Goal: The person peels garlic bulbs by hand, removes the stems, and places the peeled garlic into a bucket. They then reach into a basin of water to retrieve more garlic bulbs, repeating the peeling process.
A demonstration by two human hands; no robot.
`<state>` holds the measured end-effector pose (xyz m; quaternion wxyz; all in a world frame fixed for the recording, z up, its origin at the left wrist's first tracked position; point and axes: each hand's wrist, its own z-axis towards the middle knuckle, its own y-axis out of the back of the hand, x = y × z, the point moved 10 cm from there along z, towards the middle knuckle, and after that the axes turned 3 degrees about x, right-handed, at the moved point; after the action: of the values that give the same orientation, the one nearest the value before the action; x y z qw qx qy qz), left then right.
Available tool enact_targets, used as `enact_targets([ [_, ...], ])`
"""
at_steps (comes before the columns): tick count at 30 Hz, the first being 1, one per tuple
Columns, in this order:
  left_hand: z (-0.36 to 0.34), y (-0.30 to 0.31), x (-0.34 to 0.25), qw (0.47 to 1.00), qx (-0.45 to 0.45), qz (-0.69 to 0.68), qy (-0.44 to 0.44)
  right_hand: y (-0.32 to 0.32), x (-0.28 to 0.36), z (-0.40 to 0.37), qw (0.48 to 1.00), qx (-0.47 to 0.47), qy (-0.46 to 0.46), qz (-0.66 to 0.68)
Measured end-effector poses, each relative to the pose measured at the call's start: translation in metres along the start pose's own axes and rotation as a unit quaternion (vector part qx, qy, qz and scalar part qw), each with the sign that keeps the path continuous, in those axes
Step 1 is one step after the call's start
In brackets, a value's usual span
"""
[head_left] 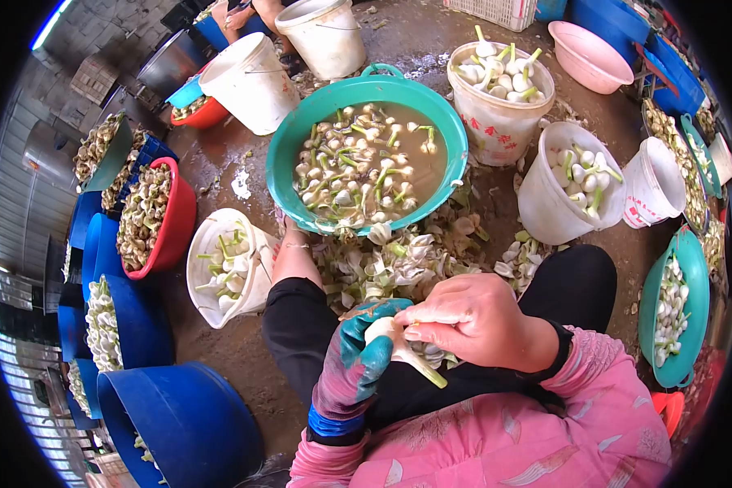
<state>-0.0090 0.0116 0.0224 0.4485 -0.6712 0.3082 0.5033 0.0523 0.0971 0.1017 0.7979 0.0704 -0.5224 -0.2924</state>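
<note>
In a teal and pink work glove, my left hand [356, 358] grips a white garlic bulb [405, 351] over my lap. The bulb's green-tipped stem points down to the right. Bare, my right hand [484, 321] is closed in a pinch against the top of this bulb; what lies between thumb and forefinger is too small to make out. Beyond my hands, a heap of garlic peelings [398, 264] lies on the floor between my legs. A green tub [281, 167] behind the heap holds murky water with many garlic bulbs in it.
A white bucket [260, 281] of garlic stands left, and two more, one white bucket [496, 134] and another [545, 191], stand right. A blue barrel [195, 423] is near my left side. A red basin [185, 207] and a green basin [651, 317] hold garlic. Another person's legs [268, 16] show at the back.
</note>
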Motion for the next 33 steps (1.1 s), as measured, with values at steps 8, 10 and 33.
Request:
enact_targets([
  [8,-0.002,-0.004,0.002,0.999,0.029,-0.003,-0.016,-0.004,0.016,-0.004,0.997,0.012,0.047,-0.062],
  [10,-0.003,-0.010,-0.004,0.999,0.033,0.008,-0.023,-0.005,0.016,-0.006,0.996,0.016,0.056,-0.072],
  [33,0.001,0.007,-0.013,0.996,-0.071,0.015,-0.050,-0.008,-0.031,-0.009,0.973,0.107,-0.195,-0.060],
])
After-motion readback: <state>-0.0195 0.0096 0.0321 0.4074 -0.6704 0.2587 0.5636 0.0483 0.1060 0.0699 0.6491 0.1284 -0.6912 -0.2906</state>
